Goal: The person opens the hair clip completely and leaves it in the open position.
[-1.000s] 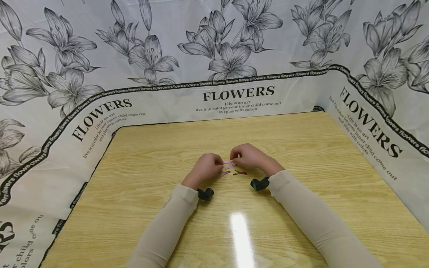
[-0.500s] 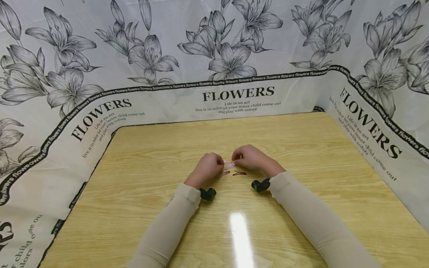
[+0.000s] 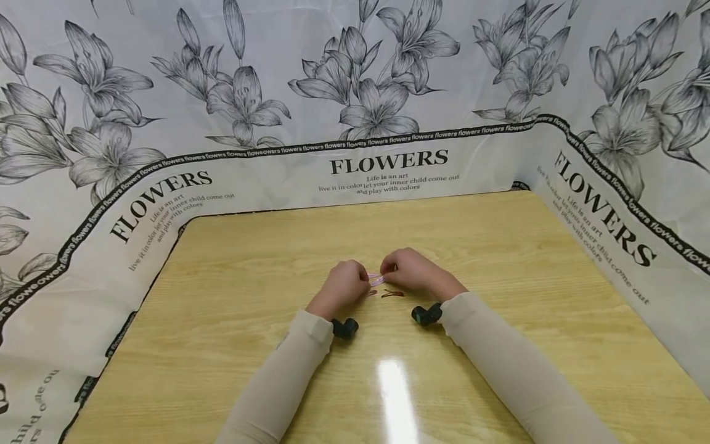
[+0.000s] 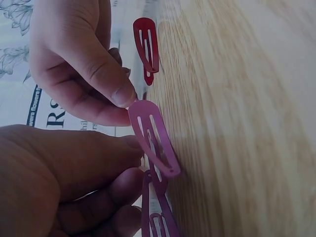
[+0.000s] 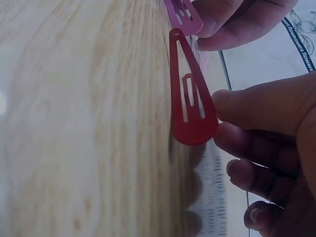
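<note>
In the head view two slim pink-lilac snap hair clips (image 3: 377, 281) lie between my fingertips, just above or on the wooden table. My left hand (image 3: 345, 285) pinches at their left end. From the other side my right hand (image 3: 413, 270) pinches at the right end, thumb and forefinger together. A red hair clip (image 5: 196, 132) lies in front of my right fingers. Near my left fingertips, a pink hair clip (image 4: 163, 160) blocks part of the left wrist view. Purple clip parts (image 4: 169, 217) show below it. Exactly what each fingertip grips is partly hidden.
A pale wooden table (image 3: 266, 246) spreads around both hands. White cloth walls (image 3: 261, 185) with flower prints rise at its back and sides. Black wrist cameras (image 3: 427, 314) sit below both wrists. A bright light reflection (image 3: 396, 394) lies near the front.
The head view has tilted slightly, shifting the scene down and left. My left hand has come a little to the right, covering more of the front left clip. My right hand hardly moves.
</note>
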